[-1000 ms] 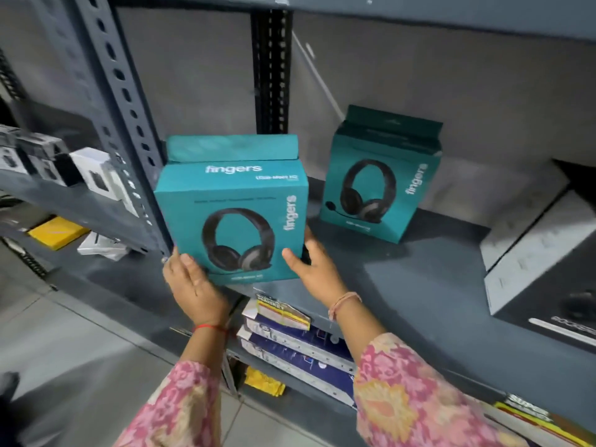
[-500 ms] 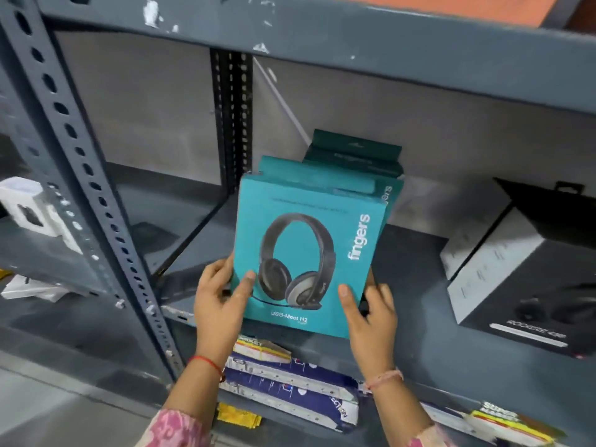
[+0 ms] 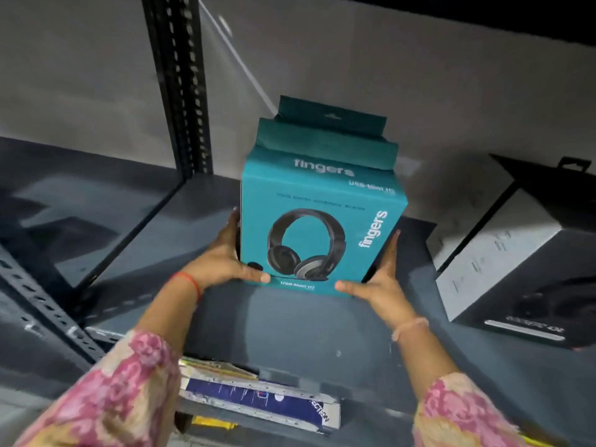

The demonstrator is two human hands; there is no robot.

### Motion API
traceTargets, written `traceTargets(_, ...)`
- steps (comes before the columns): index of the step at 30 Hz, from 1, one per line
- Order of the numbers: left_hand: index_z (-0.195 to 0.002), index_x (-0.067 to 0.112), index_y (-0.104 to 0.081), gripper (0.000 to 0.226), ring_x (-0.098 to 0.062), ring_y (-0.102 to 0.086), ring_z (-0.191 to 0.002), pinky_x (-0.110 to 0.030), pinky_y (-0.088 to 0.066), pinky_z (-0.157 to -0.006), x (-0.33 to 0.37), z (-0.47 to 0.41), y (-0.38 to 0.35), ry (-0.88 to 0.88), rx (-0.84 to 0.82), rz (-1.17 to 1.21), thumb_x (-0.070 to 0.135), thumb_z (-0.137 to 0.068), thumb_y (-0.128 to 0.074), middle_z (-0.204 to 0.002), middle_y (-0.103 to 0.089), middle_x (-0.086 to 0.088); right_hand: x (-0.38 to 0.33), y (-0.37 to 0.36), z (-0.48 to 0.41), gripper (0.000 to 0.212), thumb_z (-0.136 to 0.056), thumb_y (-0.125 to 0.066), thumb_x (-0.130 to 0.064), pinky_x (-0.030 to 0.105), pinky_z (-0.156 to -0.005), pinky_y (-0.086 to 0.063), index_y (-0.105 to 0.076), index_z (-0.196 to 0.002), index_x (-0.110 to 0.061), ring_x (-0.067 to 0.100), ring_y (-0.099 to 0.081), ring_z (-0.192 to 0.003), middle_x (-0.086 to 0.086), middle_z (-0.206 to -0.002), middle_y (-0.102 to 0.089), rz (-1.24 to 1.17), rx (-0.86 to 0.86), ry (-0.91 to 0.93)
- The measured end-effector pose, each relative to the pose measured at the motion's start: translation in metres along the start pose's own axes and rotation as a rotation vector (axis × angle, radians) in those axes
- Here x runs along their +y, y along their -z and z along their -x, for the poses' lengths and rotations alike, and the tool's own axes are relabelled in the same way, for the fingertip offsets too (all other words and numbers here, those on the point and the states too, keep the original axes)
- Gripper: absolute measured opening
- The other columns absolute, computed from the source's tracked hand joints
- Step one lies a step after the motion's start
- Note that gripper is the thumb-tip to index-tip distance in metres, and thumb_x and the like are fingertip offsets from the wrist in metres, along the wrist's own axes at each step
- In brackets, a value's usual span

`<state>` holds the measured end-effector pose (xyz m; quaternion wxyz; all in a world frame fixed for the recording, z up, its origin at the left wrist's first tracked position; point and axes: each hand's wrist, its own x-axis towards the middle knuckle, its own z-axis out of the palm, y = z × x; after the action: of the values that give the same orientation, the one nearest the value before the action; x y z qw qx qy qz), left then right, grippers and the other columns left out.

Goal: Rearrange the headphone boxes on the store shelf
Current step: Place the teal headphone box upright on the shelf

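A teal headphone box (image 3: 322,221) marked "fingers" stands upright on the grey metal shelf (image 3: 290,324), its front facing me. My left hand (image 3: 225,256) presses its left side, thumb on the lower front edge. My right hand (image 3: 377,279) holds its right side, thumb at the bottom right corner. A second teal box (image 3: 332,121) stands directly behind it near the back wall; only its top flap and hang tab show.
A black-and-white headphone box (image 3: 516,262) stands on the shelf at the right. A perforated dark upright (image 3: 177,82) runs at the back left, another angled post (image 3: 42,304) at the front left. Flat blue-and-white packs (image 3: 258,398) lie on the shelf below.
Both hands have carried the teal box rightward and deeper into the shelf, setting it down in front of the second teal box. My view has moved closer.
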<state>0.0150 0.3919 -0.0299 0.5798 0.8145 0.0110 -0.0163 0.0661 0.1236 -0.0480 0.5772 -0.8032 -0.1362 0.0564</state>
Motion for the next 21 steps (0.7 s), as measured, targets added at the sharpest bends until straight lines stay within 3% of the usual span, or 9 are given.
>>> traceTargets(2, -0.142, 0.015, -0.016, 0.112, -0.018, -0.041, -0.128, -0.031, -0.037, -0.105, 0.004, -0.013, 0.002, 0.042, -0.139, -0.021, 0.006, -0.053, -0.083, -0.142, -0.040, -0.002, -0.003, 0.007, -0.014, 0.132, -0.043, -0.088, -0.015, 0.046, -0.102, -0.043, -0.003, -0.144, -0.019, 0.021, -0.038, -0.132, 0.007, -0.152, -0.026, -0.088, -0.173, -0.076)
traceTargets(4, -0.139, 0.011, -0.026, 0.095, -0.018, -0.045, -0.124, -0.026, -0.041, -0.100, 0.005, -0.021, 0.000, 0.066, -0.192, -0.060, -0.004, -0.062, -0.079, -0.139, -0.044, -0.004, -0.004, 0.009, -0.023, 0.108, -0.044, -0.084, -0.013, 0.034, -0.091, -0.053, -0.029, -0.137, -0.010, 0.014, -0.058, -0.111, 0.008, -0.132, -0.053, -0.075, -0.279, -0.134)
traceTargets(7, -0.131, 0.003, -0.039, 0.079, -0.016, -0.054, -0.108, -0.007, -0.049, -0.079, 0.007, -0.020, -0.003, 0.044, -0.174, -0.007, -0.010, -0.062, -0.076, -0.121, -0.056, -0.002, -0.003, 0.004, -0.024, 0.078, -0.056, -0.081, 0.000, 0.016, -0.070, -0.053, -0.046, -0.125, -0.008, 0.004, -0.064, -0.090, 0.003, -0.114, -0.064, -0.054, -0.254, -0.122)
traceTargets(9, -0.125, 0.003, -0.046, 0.078, -0.012, -0.059, -0.100, -0.008, -0.050, -0.076, 0.007, -0.007, -0.006, 0.027, -0.148, 0.029, -0.007, -0.055, -0.079, -0.115, -0.061, -0.002, -0.001, 0.002, -0.011, 0.069, -0.057, -0.080, 0.003, 0.016, -0.068, -0.053, -0.052, -0.119, -0.007, 0.003, -0.065, -0.085, 0.001, -0.106, -0.066, -0.063, -0.193, -0.106)
traceTargets(13, -0.118, 0.001, -0.051, 0.067, 0.003, -0.066, -0.082, -0.010, -0.052, -0.067, 0.001, 0.029, -0.010, 0.046, -0.112, 0.062, -0.015, -0.058, -0.075, -0.105, -0.066, 0.001, 0.002, -0.002, 0.029, 0.073, -0.055, -0.083, 0.000, 0.018, -0.068, -0.053, -0.052, -0.120, -0.010, 0.003, -0.066, -0.087, -0.004, -0.104, -0.067, -0.063, -0.174, -0.101)
traceTargets(18, -0.114, -0.002, -0.055, 0.060, -0.005, -0.066, -0.084, -0.011, -0.054, -0.070, -0.001, 0.058, -0.012, 0.071, -0.126, 0.038, -0.014, -0.059, -0.075, -0.104, -0.067, -0.006, -0.001, -0.008, 0.064, 0.086, -0.049, -0.086, -0.011, 0.016, -0.065, -0.053, -0.047, -0.126, -0.014, 0.002, -0.066, -0.088, -0.016, -0.096, -0.070, -0.056, -0.158, -0.119)
traceTargets(21, -0.111, 0.001, -0.057, 0.058, 0.001, -0.067, -0.078, -0.009, -0.053, -0.066, -0.007, 0.061, -0.014, 0.063, -0.136, 0.025, -0.013, -0.058, -0.076, -0.095, -0.070, 0.004, 0.000, -0.009, 0.075, 0.093, -0.044, -0.086, -0.021, 0.017, -0.062, -0.054, -0.044, -0.127, -0.018, 0.002, -0.066, -0.087, -0.026, -0.089, -0.071, -0.033, -0.152, -0.135)
